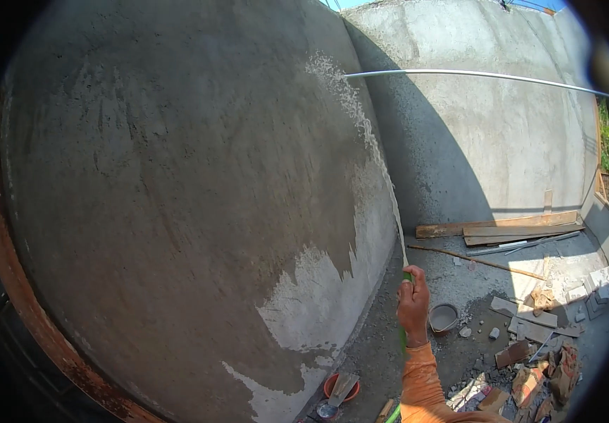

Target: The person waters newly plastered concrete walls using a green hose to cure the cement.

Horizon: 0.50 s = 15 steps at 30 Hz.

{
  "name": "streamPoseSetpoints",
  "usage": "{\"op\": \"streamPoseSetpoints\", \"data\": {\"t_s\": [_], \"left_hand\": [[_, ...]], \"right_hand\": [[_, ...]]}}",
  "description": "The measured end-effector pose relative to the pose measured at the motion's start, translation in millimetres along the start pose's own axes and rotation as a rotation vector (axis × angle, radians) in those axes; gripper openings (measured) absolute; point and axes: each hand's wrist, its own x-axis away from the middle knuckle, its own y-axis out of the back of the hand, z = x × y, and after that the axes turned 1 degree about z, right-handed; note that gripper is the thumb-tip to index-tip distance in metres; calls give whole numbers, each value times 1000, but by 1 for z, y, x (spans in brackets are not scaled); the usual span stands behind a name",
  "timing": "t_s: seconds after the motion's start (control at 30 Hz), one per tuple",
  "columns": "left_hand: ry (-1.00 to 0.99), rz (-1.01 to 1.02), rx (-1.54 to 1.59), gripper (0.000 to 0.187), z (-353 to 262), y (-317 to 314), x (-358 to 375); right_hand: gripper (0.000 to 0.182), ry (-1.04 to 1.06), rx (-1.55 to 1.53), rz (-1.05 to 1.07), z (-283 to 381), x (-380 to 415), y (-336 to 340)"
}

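Note:
My right hand (414, 304), below an orange sleeve, is closed around a green garden hose (407, 276) near its open end. A stream of water (391, 185) leaves the hose upward and breaks into splashes against the grey plastered wall (199, 190). Most of that wall is dark and wet. A paler dry patch (311, 299) shows low on its right side. More of the hose shows at the bottom edge, beside the sleeve. My left hand is out of view.
A bucket (444, 331) of greyish liquid stands right of my hand. A red basin (346, 396) with tools sits at the wall's foot. Planks (523, 231), a long stick (487, 264), broken tiles (530, 330) and torn bags (565, 374) lie rightward. A pipe (473, 72) spans overhead.

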Motion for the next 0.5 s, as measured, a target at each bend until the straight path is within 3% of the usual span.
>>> {"op": "streamPoseSetpoints", "data": {"t_s": [0.2,0.5], "left_hand": [[-14,37,-13,21,-20,-16,-28],[29,-35,-48,23,-58,-87,-82]], "right_hand": [[24,32,34,-3,11,-11,9],[22,135,-145,86,-48,-104,9]]}}
